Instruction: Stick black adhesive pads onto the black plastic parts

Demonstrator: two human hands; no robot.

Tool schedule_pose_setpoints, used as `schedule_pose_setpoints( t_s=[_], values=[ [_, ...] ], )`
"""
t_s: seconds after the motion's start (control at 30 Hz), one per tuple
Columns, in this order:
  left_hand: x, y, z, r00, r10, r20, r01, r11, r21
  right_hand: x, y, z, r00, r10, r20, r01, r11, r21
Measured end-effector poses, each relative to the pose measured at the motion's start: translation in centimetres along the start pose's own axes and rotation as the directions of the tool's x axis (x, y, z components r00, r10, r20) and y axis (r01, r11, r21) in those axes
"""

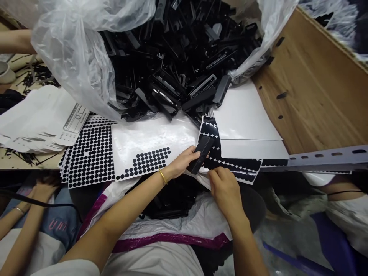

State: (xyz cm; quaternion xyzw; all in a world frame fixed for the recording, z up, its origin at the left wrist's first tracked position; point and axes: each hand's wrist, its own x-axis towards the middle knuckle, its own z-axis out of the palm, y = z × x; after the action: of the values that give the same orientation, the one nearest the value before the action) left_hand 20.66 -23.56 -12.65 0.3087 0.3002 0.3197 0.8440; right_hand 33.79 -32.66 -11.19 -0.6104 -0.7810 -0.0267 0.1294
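My left hand (184,161) is closed around a black ribbed plastic part (201,153), holding it over the table's near edge. My right hand (225,184) sits just below and right of the part, fingers curled and pinched at the edge of a sticker sheet (230,163) covered in black round dots. What the right fingers pinch is too small to make out. A white sheet with one block of black dots (146,147) lies left of my left hand.
A big clear plastic bag (86,57) spills a heap of black plastic parts (178,57) across the table's back. More dot sheets (89,153) and white paper (244,115) lie around. Another person's arms (25,218) are at lower left. A grey slotted rail (327,157) runs at the right.
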Motion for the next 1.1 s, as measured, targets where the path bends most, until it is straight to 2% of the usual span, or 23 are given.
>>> schedule_pose_setpoints(
  t_s=[0.1, 0.17, 0.23, 0.33, 0.4, 0.47, 0.53, 0.63, 0.83, 1.1],
  values=[
    [-0.4, 0.2, 0.0, 1.000, -0.006, -0.014, 0.007, 1.000, 0.010, 0.3, -2.0, 0.0, 0.994, -0.090, 0.054, 0.074, 0.966, 0.249],
    [-1.2, 0.6, 0.0, 0.999, -0.011, -0.038, 0.010, 1.000, -0.021, 0.4, -2.8, -0.7, 0.994, -0.030, 0.107, -0.024, 0.882, 0.471],
    [-2.5, 1.0, -0.2, 0.999, -0.019, -0.047, 0.016, 0.998, -0.065, 0.5, -3.0, -1.6, 0.977, 0.114, 0.181, -0.206, 0.729, 0.653],
    [-5.1, 1.4, -0.7, 0.997, -0.068, -0.023, 0.066, 0.992, -0.104, 0.8, -2.7, -2.5, 0.895, 0.285, 0.343, -0.438, 0.414, 0.798],
    [-6.8, 1.4, -1.2, 0.993, -0.115, -0.011, 0.113, 0.988, -0.108, 1.2, -2.7, -2.6, 0.846, 0.292, 0.445, -0.515, 0.235, 0.824],
    [-8.0, 1.2, -1.8, 0.988, -0.153, -0.013, 0.150, 0.983, -0.104, 1.8, -3.2, -2.4, 0.822, 0.251, 0.511, -0.554, 0.145, 0.820],
    [-8.7, 0.9, -2.2, 0.984, -0.176, -0.032, 0.172, 0.980, -0.099, 2.3, -3.8, -2.2, 0.812, 0.212, 0.544, -0.575, 0.128, 0.808],
    [-9.1, 0.6, -2.6, 0.978, -0.194, -0.074, 0.186, 0.977, -0.107, 2.9, -4.8, -2.2, 0.806, 0.158, 0.571, -0.591, 0.159, 0.791],
    [-9.5, 0.7, -2.4, 0.969, -0.210, -0.127, 0.192, 0.972, -0.137, 3.4, -5.6, -2.7, 0.829, 0.135, 0.543, -0.558, 0.285, 0.780],
    [-9.6, 0.5, -2.4, 0.972, -0.206, -0.114, 0.196, 0.976, -0.093, 3.6, -5.5, -2.3, 0.865, 0.098, 0.492, -0.484, 0.416, 0.769]
  ],
)
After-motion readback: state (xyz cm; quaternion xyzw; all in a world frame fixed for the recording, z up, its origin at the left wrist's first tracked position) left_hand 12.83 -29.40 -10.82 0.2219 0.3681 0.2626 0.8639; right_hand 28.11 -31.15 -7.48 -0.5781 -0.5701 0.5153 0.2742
